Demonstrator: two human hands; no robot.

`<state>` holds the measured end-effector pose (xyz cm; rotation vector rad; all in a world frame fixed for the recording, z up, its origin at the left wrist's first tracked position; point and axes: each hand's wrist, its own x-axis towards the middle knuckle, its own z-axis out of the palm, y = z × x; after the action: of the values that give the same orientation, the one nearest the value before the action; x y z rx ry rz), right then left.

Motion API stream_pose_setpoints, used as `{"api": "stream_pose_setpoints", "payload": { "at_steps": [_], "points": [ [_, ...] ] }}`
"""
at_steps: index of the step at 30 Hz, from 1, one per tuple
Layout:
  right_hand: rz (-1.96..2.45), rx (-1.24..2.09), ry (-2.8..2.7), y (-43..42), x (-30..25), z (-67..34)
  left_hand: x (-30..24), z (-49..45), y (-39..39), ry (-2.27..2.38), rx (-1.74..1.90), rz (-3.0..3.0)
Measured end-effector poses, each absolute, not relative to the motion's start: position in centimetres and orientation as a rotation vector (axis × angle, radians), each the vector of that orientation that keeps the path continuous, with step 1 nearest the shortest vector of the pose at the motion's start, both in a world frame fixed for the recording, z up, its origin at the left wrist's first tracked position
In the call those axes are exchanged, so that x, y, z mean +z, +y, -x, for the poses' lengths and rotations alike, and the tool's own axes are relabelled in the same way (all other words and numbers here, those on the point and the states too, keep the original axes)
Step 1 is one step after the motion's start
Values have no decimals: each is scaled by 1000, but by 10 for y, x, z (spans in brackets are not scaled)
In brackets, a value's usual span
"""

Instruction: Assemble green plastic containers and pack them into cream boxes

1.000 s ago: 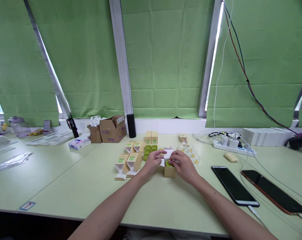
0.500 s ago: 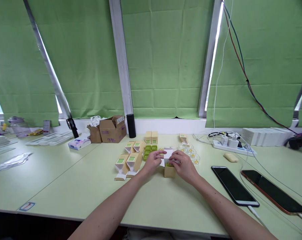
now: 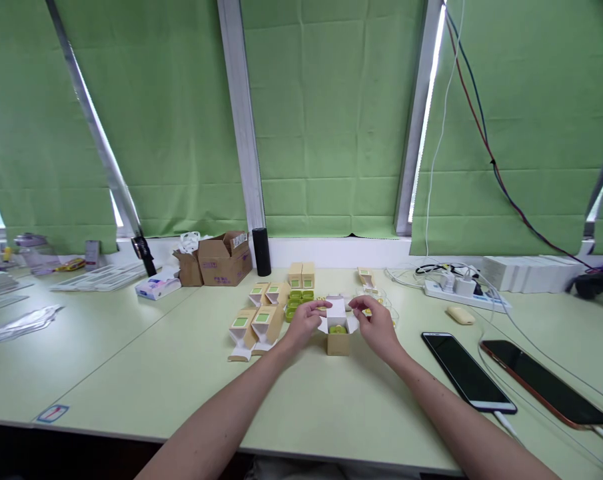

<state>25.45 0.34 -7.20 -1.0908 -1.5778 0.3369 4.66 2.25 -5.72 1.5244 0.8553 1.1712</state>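
A small tan box (image 3: 338, 345) stands upright in front of me, its white lid (image 3: 336, 308) raised and its side flaps spread. Inside it sits a green piece (image 3: 338, 329). My left hand (image 3: 304, 325) is at the box's left side, fingers on the lid edge and left flap, seemingly pinching it. Beside the right flap is my right hand (image 3: 377, 328), thumb and fingers a little apart with nothing seen in them. Green square containers (image 3: 294, 301) lie beyond my left hand. Clear round-celled plastic packs (image 3: 392, 312) lie partly hidden behind my right.
Several open tan boxes (image 3: 261, 325) stand left of my hands, and two closed ones (image 3: 302, 275) behind. At right lie two phones (image 3: 468, 370) with cables and a power strip (image 3: 466, 297). A cardboard carton (image 3: 225, 260) and black cylinder (image 3: 262, 252) stand at the back.
My right hand has drawn back from the box's opening, up and to the right. The green piece inside and the right flap now show. My left hand has stayed in place.
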Motion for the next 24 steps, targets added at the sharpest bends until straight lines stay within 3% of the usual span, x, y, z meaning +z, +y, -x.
{"api": "stream_pose_setpoints", "payload": {
  "at_steps": [24],
  "points": [
    [1156,988,-1231,14,-77,-255,-61,-50,17,788,1131,-1461]
  ]
}}
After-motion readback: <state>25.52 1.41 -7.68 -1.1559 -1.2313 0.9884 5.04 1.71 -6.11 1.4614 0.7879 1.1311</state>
